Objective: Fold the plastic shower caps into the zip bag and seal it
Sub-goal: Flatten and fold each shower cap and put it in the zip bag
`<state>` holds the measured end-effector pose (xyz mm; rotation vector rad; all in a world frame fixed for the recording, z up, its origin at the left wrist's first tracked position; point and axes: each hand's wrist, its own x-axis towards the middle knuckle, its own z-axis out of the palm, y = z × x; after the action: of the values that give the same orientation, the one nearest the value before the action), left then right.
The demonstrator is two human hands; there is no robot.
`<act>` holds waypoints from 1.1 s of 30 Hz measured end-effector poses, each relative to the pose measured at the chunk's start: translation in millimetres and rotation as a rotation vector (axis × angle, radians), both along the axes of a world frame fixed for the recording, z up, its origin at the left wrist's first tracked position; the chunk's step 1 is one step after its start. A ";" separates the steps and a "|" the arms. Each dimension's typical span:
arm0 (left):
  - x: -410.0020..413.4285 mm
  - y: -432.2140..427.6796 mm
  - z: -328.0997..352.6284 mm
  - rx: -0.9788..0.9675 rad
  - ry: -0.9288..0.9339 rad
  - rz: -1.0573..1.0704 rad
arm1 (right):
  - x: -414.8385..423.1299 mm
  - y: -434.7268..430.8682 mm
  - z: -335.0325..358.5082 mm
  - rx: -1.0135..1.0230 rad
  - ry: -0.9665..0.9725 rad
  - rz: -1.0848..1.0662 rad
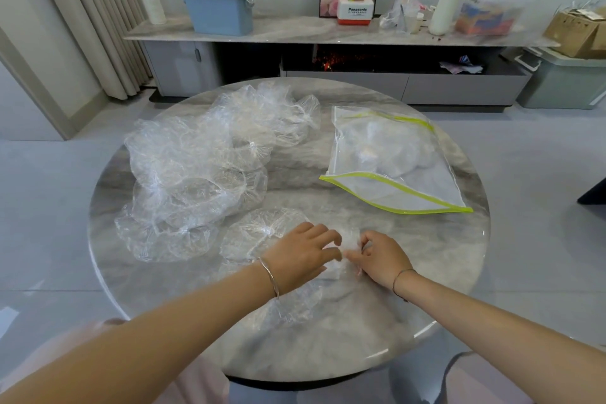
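Both hands work one clear shower cap [255, 236] at the near centre of the round desk [419, 259]; left hand [301, 256] grips its bunched plastic with curled fingers; right hand [380, 259] pinches it; loose caps [196, 167] lie left; zip bag [393, 157], unsealed, lies right.

I see a table [426, 272] patterned in grey marble with paler veins; the shower caps [190, 161] are clear, glinting white at the creases; the zip bag [393, 170] is clear with yellow-green edging; behind, a tub [218, 15] is pale blue with a white lid; a box [355, 11] is white over red.
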<state>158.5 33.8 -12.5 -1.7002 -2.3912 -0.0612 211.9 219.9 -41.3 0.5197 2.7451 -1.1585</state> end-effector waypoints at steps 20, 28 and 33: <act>-2.3 -6.8 -13.0 -0.242 -0.171 0.147 | 10.4 14.1 6.3 0.552 0.259 0.628; -7.1 -1.5 -11.1 -0.060 -0.280 0.312 | 3.1 11.5 2.6 0.399 0.269 0.458; -8.1 -1.5 -10.2 0.149 -0.585 0.500 | -4.5 16.1 3.4 -0.014 0.093 0.269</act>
<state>150.4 32.3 -22.7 -1.0712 -3.0569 -0.7231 207.4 236.0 -37.9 0.0914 2.7707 -1.1593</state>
